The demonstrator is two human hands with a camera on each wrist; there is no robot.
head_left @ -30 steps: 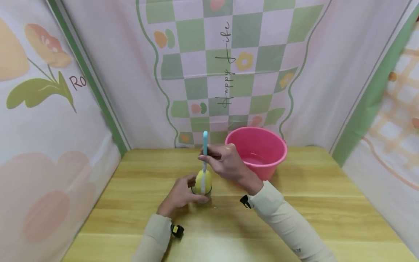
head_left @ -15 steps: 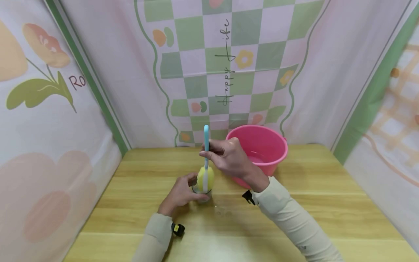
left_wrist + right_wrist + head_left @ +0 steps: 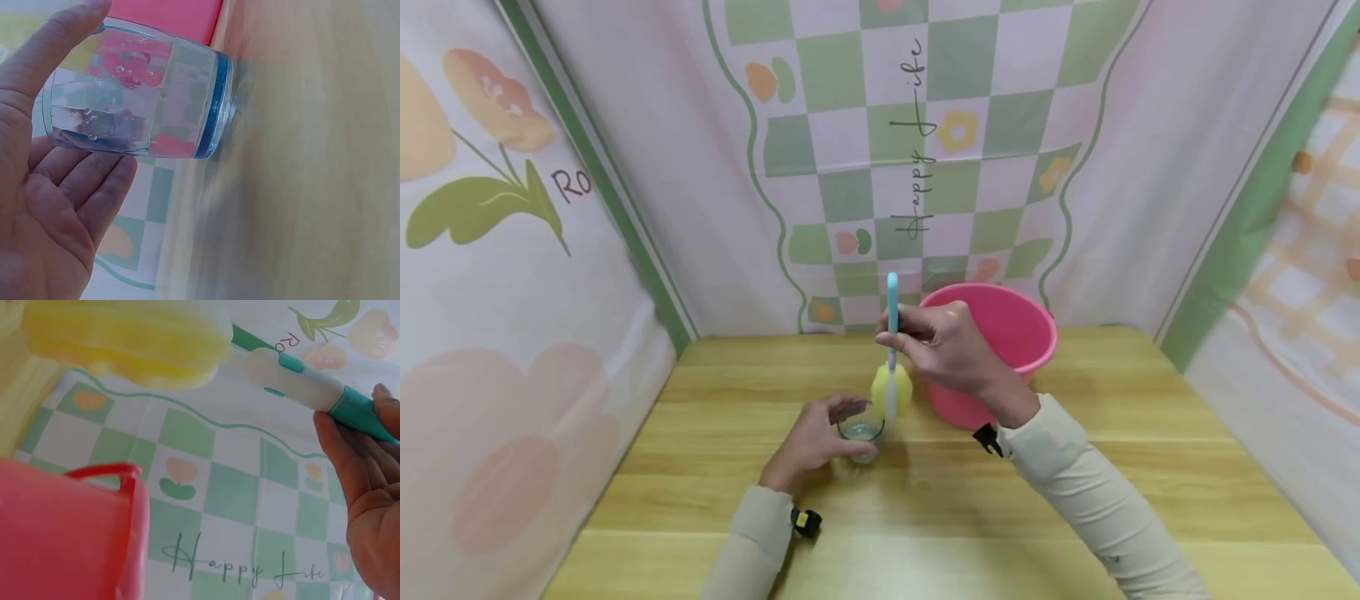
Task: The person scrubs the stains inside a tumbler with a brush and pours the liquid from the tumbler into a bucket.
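A clear drinking glass (image 3: 861, 432) stands upright on the wooden table, with droplets on its wall in the left wrist view. My left hand (image 3: 811, 440) holds it, the thumb on the near side and the fingers around the far side. My right hand (image 3: 951, 350) pinches the blue handle of a sponge cup brush (image 3: 892, 392), whose yellow and white head points down. The sponge head is outside the glass, just above and to the right of its rim. In the right wrist view, thumb and fingers grip the brush's teal handle (image 3: 359, 414).
A pink bucket (image 3: 958, 407) stands at the back right of the table, partly behind my right hand. Patterned cloth (image 3: 827, 137) hangs behind the table and along both sides. The wooden tabletop (image 3: 760, 367) reaches back to the cloth.
My right hand has lifted the sponge brush out of the glass and moved it to the right, towards the bucket. My left hand stays on the glass.
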